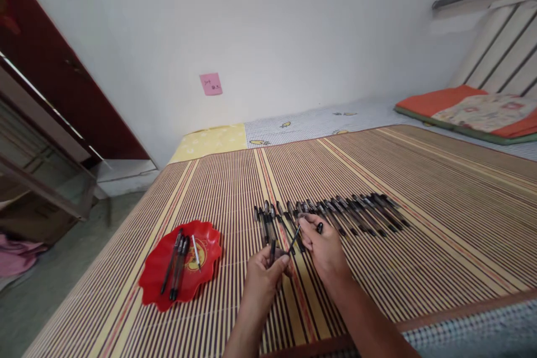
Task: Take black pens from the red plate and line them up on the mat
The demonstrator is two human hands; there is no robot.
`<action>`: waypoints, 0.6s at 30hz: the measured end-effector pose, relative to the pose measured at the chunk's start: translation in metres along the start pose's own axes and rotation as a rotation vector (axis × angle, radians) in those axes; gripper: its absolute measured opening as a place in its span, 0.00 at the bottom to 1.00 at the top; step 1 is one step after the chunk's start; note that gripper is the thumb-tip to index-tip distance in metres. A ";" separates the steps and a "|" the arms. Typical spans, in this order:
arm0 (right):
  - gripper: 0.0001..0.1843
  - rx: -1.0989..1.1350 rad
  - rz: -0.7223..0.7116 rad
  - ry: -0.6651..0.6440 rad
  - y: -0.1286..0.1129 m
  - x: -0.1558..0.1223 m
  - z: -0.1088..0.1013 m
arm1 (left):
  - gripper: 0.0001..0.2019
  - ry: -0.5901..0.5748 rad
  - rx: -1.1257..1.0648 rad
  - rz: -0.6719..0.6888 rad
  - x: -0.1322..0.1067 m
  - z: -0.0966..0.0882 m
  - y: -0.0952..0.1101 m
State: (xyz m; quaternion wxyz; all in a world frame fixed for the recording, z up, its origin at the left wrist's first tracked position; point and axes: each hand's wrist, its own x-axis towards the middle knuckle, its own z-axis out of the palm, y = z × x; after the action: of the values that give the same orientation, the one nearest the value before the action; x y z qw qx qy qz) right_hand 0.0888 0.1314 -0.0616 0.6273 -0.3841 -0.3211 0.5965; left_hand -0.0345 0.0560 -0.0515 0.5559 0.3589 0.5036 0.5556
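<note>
My left hand [264, 269] is closed, and the dark end of a black pen [272, 250] sticks up from its fingers. My right hand [322, 243] pinches a thin dark pen refill [295, 239], which slants down to my left thumb. A rounded black piece, maybe a pen cap [319, 227], pokes out of the right hand; the rest of it is hidden. Just beyond both hands lies a long row of black pens [361, 215]. To the left, a red scalloped plate [153, 268] holds several black pens [178, 268] and a slim white refill-like stick [196, 253].
Everything rests on a striped bamboo mat [440, 224] over a bed. A folded orange and floral cloth [474, 112] lies at the far right. Behind is a white wall with a pink note [210, 84]. The bed's left edge drops to the floor [100, 235].
</note>
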 end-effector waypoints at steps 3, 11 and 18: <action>0.18 0.065 0.041 -0.089 -0.007 -0.002 0.000 | 0.19 0.013 -0.065 -0.006 0.000 0.000 -0.002; 0.13 0.216 0.213 -0.340 -0.025 -0.004 -0.003 | 0.21 -0.186 -0.338 -0.258 -0.005 -0.002 0.002; 0.13 0.200 0.224 -0.399 -0.028 -0.006 -0.003 | 0.20 -0.153 -0.377 -0.204 -0.007 0.003 -0.001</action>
State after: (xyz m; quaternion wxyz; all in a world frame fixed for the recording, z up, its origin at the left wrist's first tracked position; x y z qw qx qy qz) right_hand 0.1049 0.1249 -0.0382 0.5164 -0.2280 -0.3332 0.7552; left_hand -0.0303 0.0497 -0.0507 0.7028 0.2370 0.3811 0.5519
